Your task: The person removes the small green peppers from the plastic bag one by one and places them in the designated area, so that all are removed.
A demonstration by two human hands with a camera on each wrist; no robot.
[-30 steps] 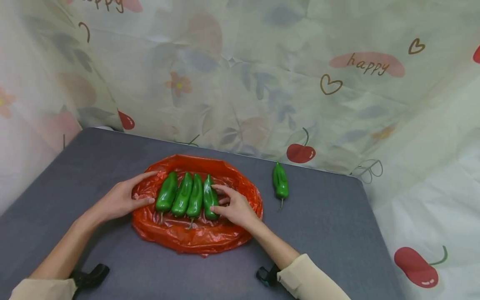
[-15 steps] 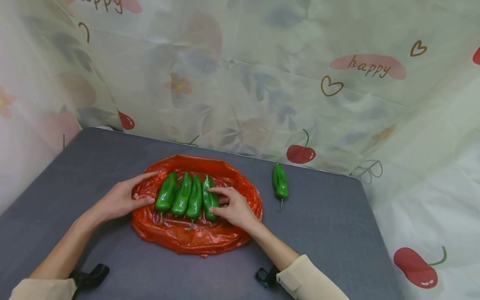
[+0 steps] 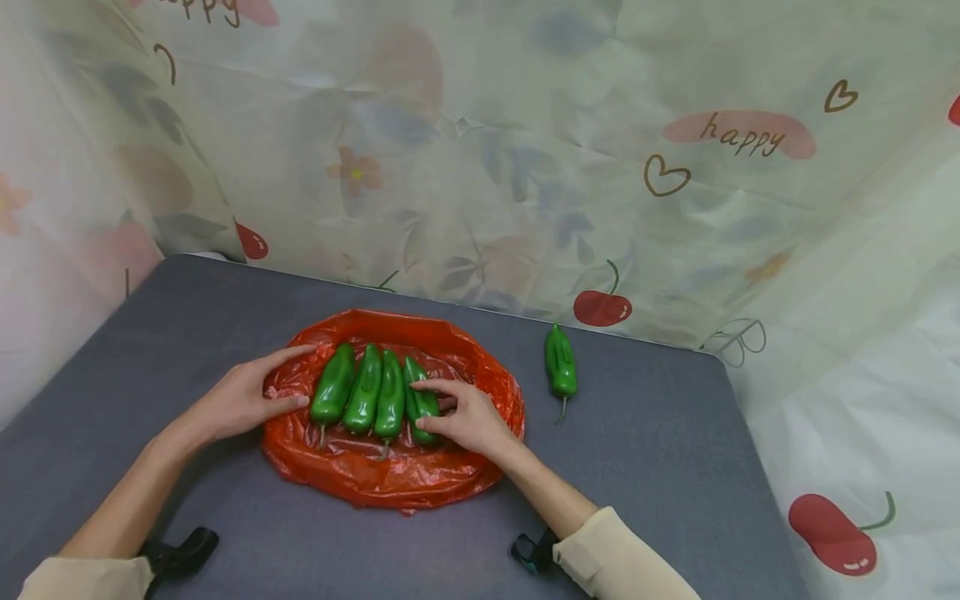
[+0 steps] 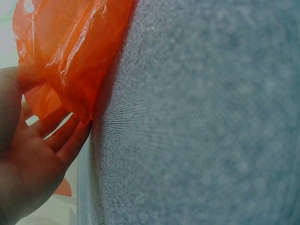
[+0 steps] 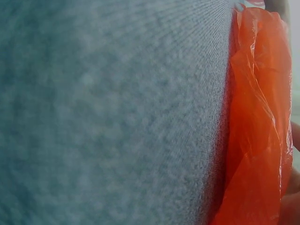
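My hands meet at a crumpled red plastic bag (image 3: 408, 485) spread on a gray table (image 3: 645, 475), four green peppers lying side by side within its rim. At the bag's left edge, my left hand (image 3: 242, 402) is spread wide, thumb well apart from the forefinger and the fingers nearly straight, touching the plastic. Inside the bag, toward its right side, my right hand (image 3: 474, 418) has thumb and forefinger partly closed on the rightmost pepper (image 3: 422, 405), which lies slightly aslant; how my other right fingers sit is mostly hidden. The three other peppers (image 3: 363, 396) rest just left of it, toward the bag's left side. A lone pepper (image 3: 560, 367) lies on the table, apart from the bag, beyond its right edge. Behind the bag hangs a printed cloth (image 3: 480, 183).
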